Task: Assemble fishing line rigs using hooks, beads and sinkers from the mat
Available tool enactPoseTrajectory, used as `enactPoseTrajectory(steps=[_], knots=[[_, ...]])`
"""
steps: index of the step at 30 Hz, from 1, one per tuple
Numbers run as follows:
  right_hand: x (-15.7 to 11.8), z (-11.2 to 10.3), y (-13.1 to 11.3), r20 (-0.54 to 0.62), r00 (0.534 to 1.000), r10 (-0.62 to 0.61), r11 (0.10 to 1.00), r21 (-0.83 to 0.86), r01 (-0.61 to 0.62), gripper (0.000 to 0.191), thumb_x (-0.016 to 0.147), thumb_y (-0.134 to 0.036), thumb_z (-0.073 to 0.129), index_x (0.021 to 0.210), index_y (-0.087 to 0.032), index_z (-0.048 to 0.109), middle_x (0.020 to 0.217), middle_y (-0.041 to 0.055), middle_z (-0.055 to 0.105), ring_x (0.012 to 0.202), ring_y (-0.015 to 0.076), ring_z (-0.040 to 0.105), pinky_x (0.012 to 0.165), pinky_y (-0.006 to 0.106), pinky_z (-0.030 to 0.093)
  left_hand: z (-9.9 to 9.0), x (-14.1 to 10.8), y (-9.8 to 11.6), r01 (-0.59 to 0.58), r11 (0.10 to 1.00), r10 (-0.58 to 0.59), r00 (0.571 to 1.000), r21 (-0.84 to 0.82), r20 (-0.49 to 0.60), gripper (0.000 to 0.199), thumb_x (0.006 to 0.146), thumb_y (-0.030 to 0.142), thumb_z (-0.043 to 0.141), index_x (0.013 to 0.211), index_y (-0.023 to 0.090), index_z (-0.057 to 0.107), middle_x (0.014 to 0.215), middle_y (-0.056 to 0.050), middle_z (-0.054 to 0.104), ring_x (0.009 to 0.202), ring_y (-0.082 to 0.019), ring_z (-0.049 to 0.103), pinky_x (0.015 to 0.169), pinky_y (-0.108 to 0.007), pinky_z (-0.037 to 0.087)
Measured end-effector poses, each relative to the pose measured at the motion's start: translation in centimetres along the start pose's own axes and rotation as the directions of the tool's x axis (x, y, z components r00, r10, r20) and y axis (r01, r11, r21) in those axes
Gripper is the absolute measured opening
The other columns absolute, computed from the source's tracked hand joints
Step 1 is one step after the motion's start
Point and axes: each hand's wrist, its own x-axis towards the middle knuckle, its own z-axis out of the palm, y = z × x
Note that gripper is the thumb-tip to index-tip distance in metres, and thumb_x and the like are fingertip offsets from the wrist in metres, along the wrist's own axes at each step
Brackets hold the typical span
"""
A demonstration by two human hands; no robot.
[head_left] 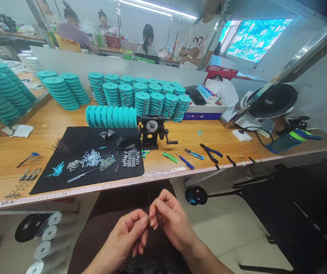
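My left hand and my right hand meet in front of the table, above my dark lap. Thumb and fingers are pinched together on both, with the fingertips almost touching. A thin line rises from between the fingertips; its lower end is hidden by my fingers. Beyond the hands, a black mat carries clear beads, grey cylindrical weights, small metal parts, cut turquoise pieces and a thin tool with a clear handle.
A black hand-cranked winder holds a row of turquoise spools. Stacked turquoise spools stand behind it. Pliers, blue snips, a blue-handled tool and a green piece lie rightward. Several people sit or stand beyond the partition.
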Motion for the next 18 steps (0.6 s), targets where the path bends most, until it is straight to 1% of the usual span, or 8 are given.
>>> enactPoseTrajectory(steps=[3,5,8,10,12,14,16,18], knots=[[0.3,-0.5,-0.5,-0.005,0.999,0.053,0.998,0.031,-0.053,0.022,0.093,-0.027,0.062,0.079,-0.018,0.049,0.068,-0.0002,0.064,0.051,0.0095,0.057,0.049,0.018,0.043,-0.3,-0.5,0.5,0.003,0.980,0.008,0.999,0.199,-0.051,0.040,0.085,0.055,0.060,0.078,0.015,0.059,0.054,0.007,0.045,0.046,-0.008,0.036,0.045,-0.018,0.029],[0.3,-0.7,-0.6,-0.002,0.997,0.073,0.996,0.052,-0.073,0.022,0.094,-0.027,0.061,0.079,-0.018,0.048,0.068,-0.0005,0.064,0.050,0.0092,0.058,0.047,0.017,0.042,-0.3,-0.8,0.8,-0.053,0.947,0.078,0.995,0.316,-0.067,0.039,0.086,0.053,0.059,0.077,0.015,0.060,0.061,0.004,0.048,0.055,-0.010,0.040,0.052,-0.019,0.033],[0.3,-0.6,-0.4,0.010,0.996,0.092,0.992,0.080,-0.092,0.022,0.094,-0.027,0.060,0.079,-0.019,0.046,0.067,-0.0010,0.063,0.050,0.0094,0.058,0.046,0.017,0.042,0.1,-1.0,1.0,-0.136,0.883,0.207,0.972,0.450,-0.113,0.035,0.089,0.046,0.053,0.074,0.015,0.059,0.071,0.000,0.052,0.065,-0.013,0.042,0.059,-0.021,0.036],[0.3,-0.5,-0.3,0.014,0.996,0.088,0.992,0.088,-0.089,0.022,0.094,-0.027,0.061,0.079,-0.019,0.046,0.066,-0.0017,0.062,0.050,0.0096,0.058,0.046,0.017,0.042,0.3,-1.0,0.8,-0.141,0.840,0.244,0.961,0.524,-0.133,0.032,0.091,0.041,0.048,0.073,0.016,0.057,0.067,0.002,0.048,0.059,-0.012,0.038,0.053,-0.020,0.033],[0.2,-0.4,-0.2,0.014,0.997,0.074,0.995,0.071,-0.075,0.022,0.094,-0.027,0.061,0.079,-0.019,0.047,0.064,-0.0017,0.062,0.049,0.0098,0.058,0.047,0.018,0.042,0.3,-1.0,0.5,-0.144,0.745,0.302,0.944,0.651,-0.136,0.026,0.090,0.033,0.047,0.072,0.017,0.058,0.059,0.005,0.038,0.052,-0.011,0.030,0.048,-0.021,0.026],[0.1,-0.2,-0.3,0.015,0.998,0.055,0.998,0.033,-0.056,0.023,0.093,-0.028,0.062,0.079,-0.018,0.047,0.063,-0.0011,0.062,0.049,0.0101,0.058,0.047,0.019,0.042,0.1,-0.9,0.1,-0.167,0.581,0.424,0.897,0.796,-0.122,0.020,0.086,0.024,0.050,0.070,0.018,0.060,0.054,0.008,0.027,0.047,-0.010,0.024,0.045,-0.022,0.022],[0.0,0.0,-0.5,0.018,0.999,0.030,1.000,-0.001,-0.030,0.023,0.093,-0.028,0.063,0.078,-0.018,0.048,0.061,-0.0016,0.061,0.049,0.0104,0.057,0.048,0.019,0.042,0.0,-1.0,0.0,-0.205,0.416,0.568,0.819,0.886,-0.077,0.016,0.081,0.017,0.052,0.067,0.018,0.060,0.054,0.009,0.022,0.045,-0.009,0.023,0.045,-0.021,0.022],[-0.1,0.3,-0.7,0.013,1.000,0.003,1.000,0.006,-0.003,0.024,0.092,-0.028,0.064,0.078,-0.018,0.047,0.058,-0.0036,0.057,0.049,0.0104,0.056,0.049,0.020,0.041,0.1,-1.0,0.0,-0.239,0.324,0.669,0.742,0.915,-0.043,0.016,0.077,0.014,0.052,0.065,0.018,0.061,0.054,0.009,0.022,0.043,-0.009,0.024,0.044,-0.021,0.024]])
